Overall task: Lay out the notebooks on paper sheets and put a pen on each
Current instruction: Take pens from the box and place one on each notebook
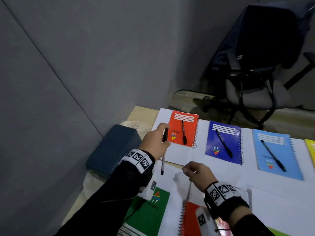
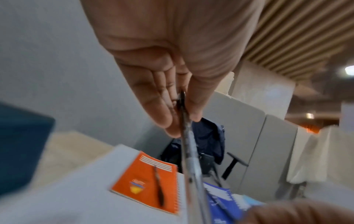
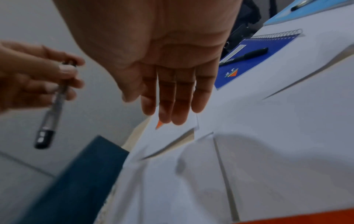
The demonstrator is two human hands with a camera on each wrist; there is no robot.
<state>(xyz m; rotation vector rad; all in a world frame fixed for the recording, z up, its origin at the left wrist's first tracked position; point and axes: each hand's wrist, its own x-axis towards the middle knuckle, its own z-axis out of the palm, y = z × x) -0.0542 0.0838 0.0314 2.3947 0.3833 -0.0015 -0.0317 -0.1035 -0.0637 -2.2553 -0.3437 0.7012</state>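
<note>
My left hand (image 1: 165,136) pinches a clear pen (image 1: 163,160) with a black cap; the pen hangs cap-down over the near edge of the paper sheet (image 1: 179,156) under the orange notebook (image 1: 189,132). The wrist views show the same pen (image 2: 189,151) (image 3: 51,109). My right hand (image 1: 187,169) hovers with relaxed fingers (image 3: 172,98) over the white sheets and holds nothing. The orange, dark blue (image 1: 219,150) and light blue (image 1: 283,160) notebooks each carry a black pen. A green notebook (image 1: 153,213) and a red one (image 1: 190,218) lie nearest me, with no pen in sight on them.
A dark teal box (image 1: 112,149) sits on the table's left end by the grey partition wall. An office chair (image 1: 252,92) draped with dark clothing stands beyond the table. A yellow notebook (image 1: 311,149) shows at the right edge, a lime cover (image 1: 276,233) at the bottom.
</note>
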